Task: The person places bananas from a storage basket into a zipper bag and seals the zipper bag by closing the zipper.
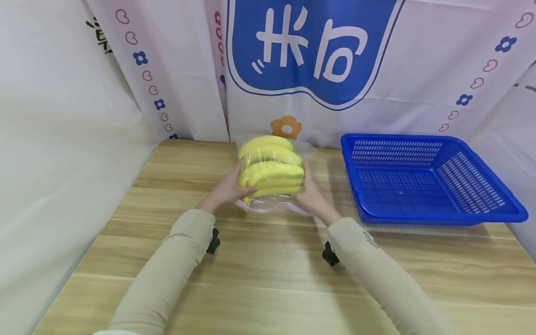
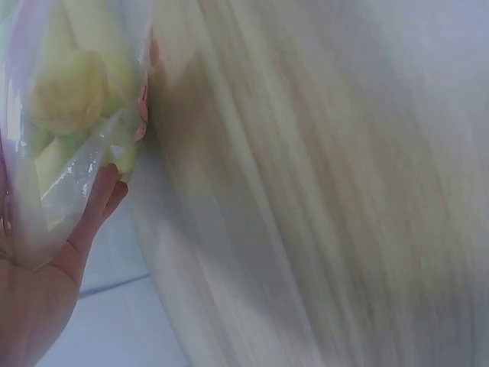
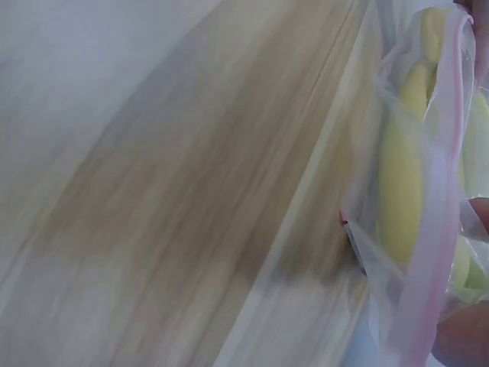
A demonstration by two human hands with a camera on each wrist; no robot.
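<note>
Several yellow bananas [image 1: 272, 153] lie inside a clear plastic bag [image 1: 272, 203] with a pinkish-purple strip along its near edge. The bag is at the back middle of the table. My left hand [image 1: 228, 187] grips its left side, thumb over the front. On the opposite side, my right hand [image 1: 311, 191] holds the bag with fingers around its edge. In the left wrist view, fingers [image 2: 98, 195] press against the bag's outside. The right wrist view shows the pink strip [image 3: 439, 206] close up, partly covering the bananas.
A blue perforated plastic basket [image 1: 435, 217] stands at the right of the wooden table [image 1: 268, 279]. Behind the table hangs a printed white cloth [image 1: 188, 56], and another white cloth [image 1: 63, 116] borders the left side. Each wrist carries a small black device.
</note>
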